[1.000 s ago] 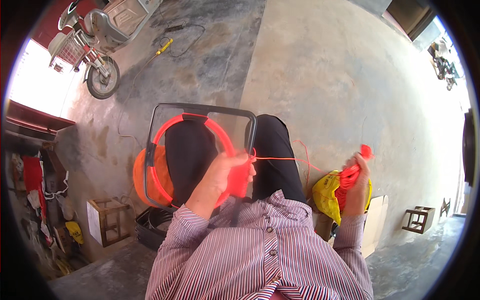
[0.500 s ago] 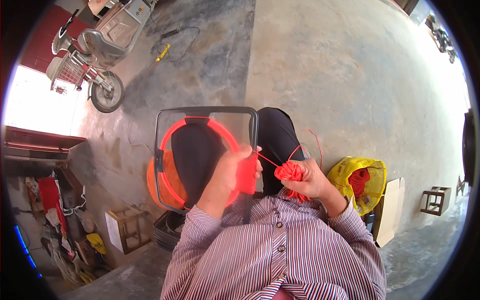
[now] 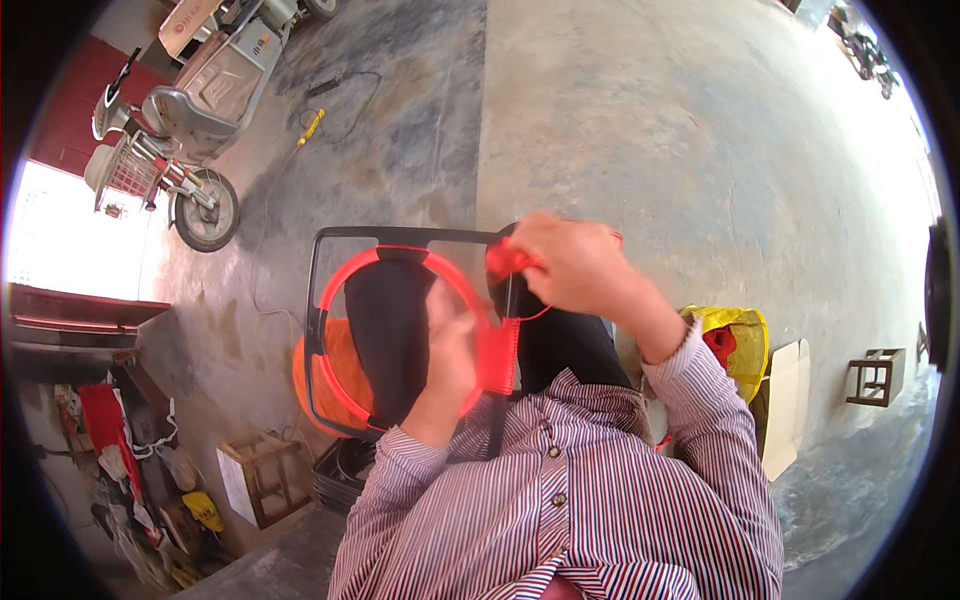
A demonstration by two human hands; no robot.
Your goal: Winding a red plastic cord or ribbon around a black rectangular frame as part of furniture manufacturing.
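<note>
A black frame (image 3: pixel 405 234) with rounded corners lies over my lap, enclosing a ring (image 3: pixel 345 262) covered in red with black sections. Red cord is wrapped tightly in a band (image 3: pixel 497 357) across the ring's right side and the frame's right bar. My left hand (image 3: pixel 450 345) is beside that band, within the ring, blurred; its fingers point up and look loosened. Up at the frame's top right corner, my right hand (image 3: pixel 575 262) grips a red cord bundle (image 3: pixel 510 260). A strand (image 3: pixel 535 315) loops from the bundle down toward the band.
On the right, a yellow bag (image 3: pixel 748 350) holds more red cord (image 3: pixel 718 345), with a cardboard piece (image 3: pixel 788 405) beside it. Small stools stand at left (image 3: pixel 265 475) and right (image 3: pixel 875 377). An electric scooter (image 3: pixel 190 130) is parked far left, near a yellow-ended cable (image 3: pixel 312 128).
My right hand has swung up and left with the cord bundle, reaching the frame's upper right corner. The left hand's fingers have come off the wrapped band.
</note>
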